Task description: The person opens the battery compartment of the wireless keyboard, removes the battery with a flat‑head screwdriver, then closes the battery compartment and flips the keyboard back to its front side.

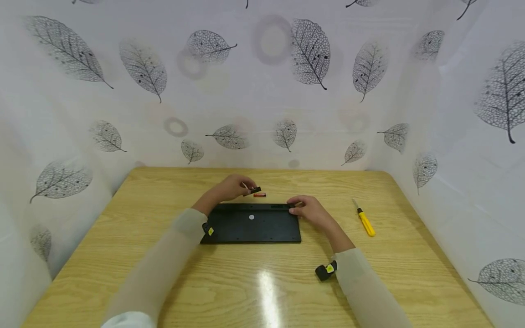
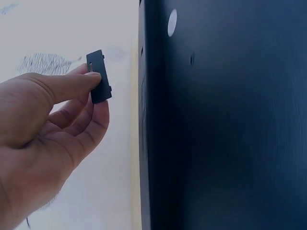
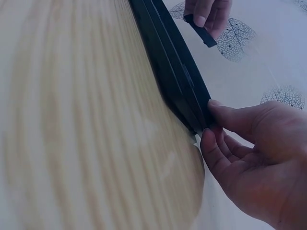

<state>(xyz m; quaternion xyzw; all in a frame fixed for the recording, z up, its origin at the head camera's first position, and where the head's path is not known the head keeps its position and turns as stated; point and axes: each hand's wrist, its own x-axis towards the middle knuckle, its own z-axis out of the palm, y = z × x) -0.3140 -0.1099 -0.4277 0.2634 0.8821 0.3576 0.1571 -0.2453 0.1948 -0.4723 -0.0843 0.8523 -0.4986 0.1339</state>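
A black keyboard [image 1: 262, 230] lies face down on the table, its underside showing a round white sticker [image 1: 252, 217]. Between thumb and fingers, my left hand [image 1: 231, 187] pinches a small black battery cover [image 2: 100, 79] with little tabs along one side. It is held above the table, just past the keyboard's far edge. A red battery [image 1: 259, 195] lies on the table close to that hand. My right hand [image 1: 313, 212] grips the far right corner of the keyboard, thumb on one side and fingers on the other, as the right wrist view [image 3: 254, 153] shows.
To the right on the wooden table [image 1: 348, 291] lies a screwdriver [image 1: 366, 224] with a yellow handle, its tip pointing away. A pale curtain [image 1: 254, 100] printed with leaves surrounds the table at the back and sides.
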